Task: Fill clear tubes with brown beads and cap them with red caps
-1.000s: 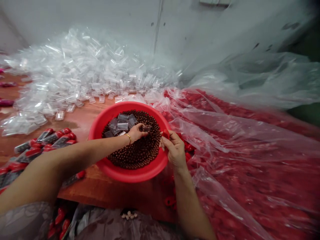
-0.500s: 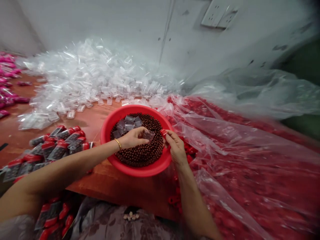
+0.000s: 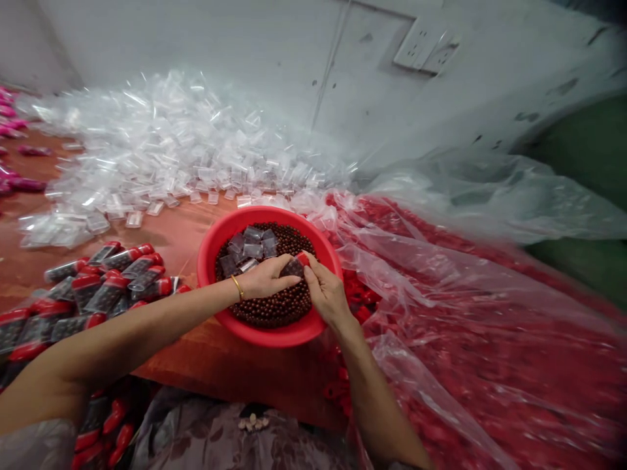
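Over a red basin (image 3: 208, 251) full of small dark brown beads (image 3: 274, 310), my two hands meet. My left hand (image 3: 267, 277), with a gold bangle at the wrist, grips a small clear plastic case (image 3: 292, 267) with dark contents. Pinched in my right hand (image 3: 326, 290) is a red cap (image 3: 303, 258), which sits at the end of the case; whether it is fully seated I cannot tell. Several clear cases (image 3: 252, 250) lie on the beads at the basin's far left.
Red-capped filled cases (image 3: 110, 294) are piled at the left on the orange-brown tabletop (image 3: 220, 365). Behind lies a large heap of clear cases (image 3: 161, 143). Red caps under plastic sheeting (image 3: 465, 313) cover the right side. Pink pieces (image 3: 19, 183) lie far left, and a wall socket (image 3: 426, 49) is above.
My right hand has moved left with the red cap, bringing it against the clear case in my left hand. Earlier the two pieces were apart. The view has shifted slightly.
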`<state>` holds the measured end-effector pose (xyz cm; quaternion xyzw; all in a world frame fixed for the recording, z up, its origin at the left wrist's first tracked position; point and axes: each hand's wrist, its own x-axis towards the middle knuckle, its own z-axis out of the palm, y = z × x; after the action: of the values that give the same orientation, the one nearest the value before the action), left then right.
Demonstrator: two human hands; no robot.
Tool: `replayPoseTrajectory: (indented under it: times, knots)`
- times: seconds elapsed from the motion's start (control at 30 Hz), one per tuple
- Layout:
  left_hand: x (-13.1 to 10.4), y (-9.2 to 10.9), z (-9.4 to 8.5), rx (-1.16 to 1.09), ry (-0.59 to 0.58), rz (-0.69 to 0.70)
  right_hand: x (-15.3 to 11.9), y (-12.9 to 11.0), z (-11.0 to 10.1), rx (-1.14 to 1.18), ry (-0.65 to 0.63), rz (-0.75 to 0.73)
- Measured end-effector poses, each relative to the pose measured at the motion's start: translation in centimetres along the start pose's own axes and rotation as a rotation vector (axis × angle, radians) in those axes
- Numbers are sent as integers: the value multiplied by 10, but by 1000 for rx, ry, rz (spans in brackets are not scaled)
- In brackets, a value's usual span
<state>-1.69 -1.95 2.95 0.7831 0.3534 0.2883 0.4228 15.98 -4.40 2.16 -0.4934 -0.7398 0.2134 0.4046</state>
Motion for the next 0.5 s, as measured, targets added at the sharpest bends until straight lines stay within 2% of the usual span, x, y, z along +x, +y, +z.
replayPoseTrajectory:
  times: [0.07, 0.17, 0.4, 0.5]
  knots:
    - [0, 2, 0, 120, 54, 20, -1, -3, 0, -29, -32, -51]
    - [-2, 6, -1, 205, 70, 11, -3, -6, -1, -79, -44, -157]
    - [-7, 14, -11, 105, -75, 18, -10, -10, -4, -451, 65, -553]
    - [-8, 16, -10, 186, -110, 27, -17, -12, -7, -585, 64, -637]
